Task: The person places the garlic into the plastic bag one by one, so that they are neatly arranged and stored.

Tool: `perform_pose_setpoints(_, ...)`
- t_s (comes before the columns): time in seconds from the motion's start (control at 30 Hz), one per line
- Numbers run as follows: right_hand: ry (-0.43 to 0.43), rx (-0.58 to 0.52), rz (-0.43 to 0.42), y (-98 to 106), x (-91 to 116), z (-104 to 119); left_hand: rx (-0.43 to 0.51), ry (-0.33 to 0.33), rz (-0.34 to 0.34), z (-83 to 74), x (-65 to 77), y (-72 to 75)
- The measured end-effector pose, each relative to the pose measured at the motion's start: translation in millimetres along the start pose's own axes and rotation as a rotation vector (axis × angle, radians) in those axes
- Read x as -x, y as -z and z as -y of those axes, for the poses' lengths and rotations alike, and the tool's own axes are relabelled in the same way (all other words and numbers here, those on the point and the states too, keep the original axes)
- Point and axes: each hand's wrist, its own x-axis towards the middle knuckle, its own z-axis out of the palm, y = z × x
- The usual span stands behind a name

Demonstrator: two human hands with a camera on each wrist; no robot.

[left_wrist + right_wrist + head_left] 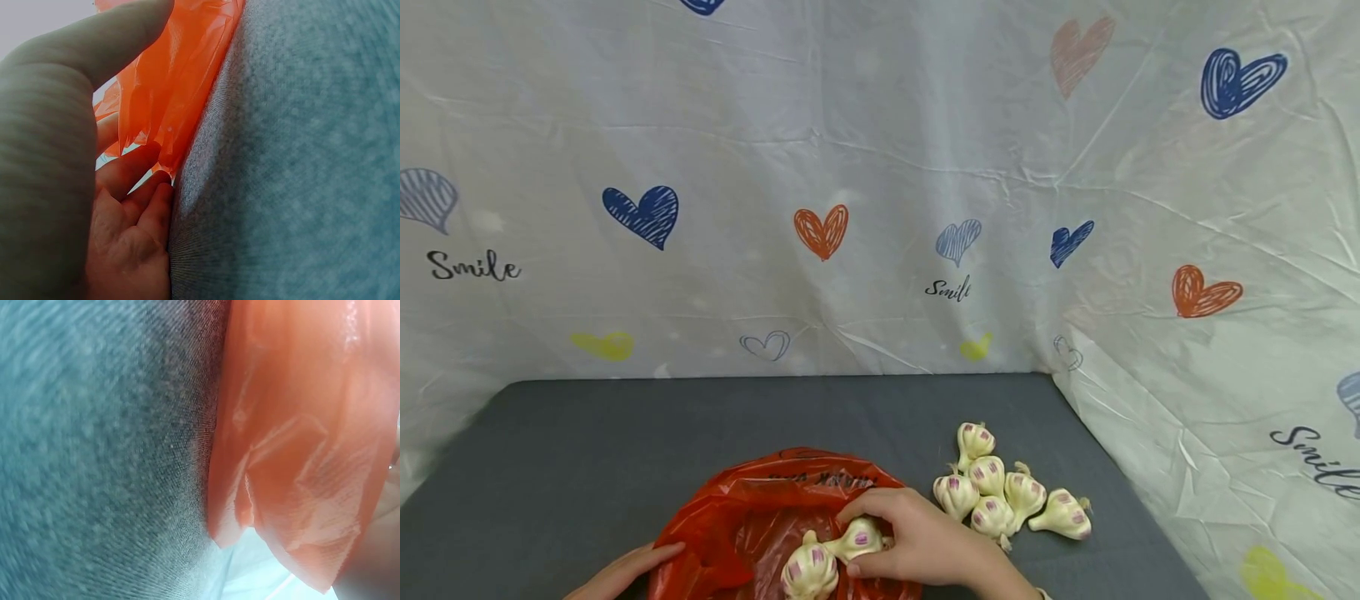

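Note:
A red plastic bag [703,517] lies with its mouth spread at the front of the table. Inside it a garlic bulb [811,571] rests against a second garlic bulb [859,539], which my right hand [928,542] grips between thumb and fingers over the bag. At the bag's left edge is my left hand [625,571], holding the plastic with thumb and bent fingers; the left wrist view shows the bag [169,81] between them. From the right wrist, the bag [300,444] hides most of the right hand.
Several more garlic bulbs [988,475] sit in a cluster on the dark grey tablecloth [587,450], right of the bag. One bulb [1063,514] lies at that cluster's right side. A pale curtain [880,167] printed with hearts hangs behind the table and along its right.

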Motion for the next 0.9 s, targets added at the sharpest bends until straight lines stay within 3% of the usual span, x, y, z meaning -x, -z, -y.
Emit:
perform_pose_setpoints(0.73, 0.000, 0.010, -0.029, 1.4, 0.7, 3.6, 0.068, -0.042, 0.015, 2.9, -2.1, -1.0)
perform_pose_setpoints(0.9, 0.025, 0.074, -0.059, 2.1, 1.1, 4.6, 0.050, -0.034, 0.012, 2.3, -1.7, -0.2)
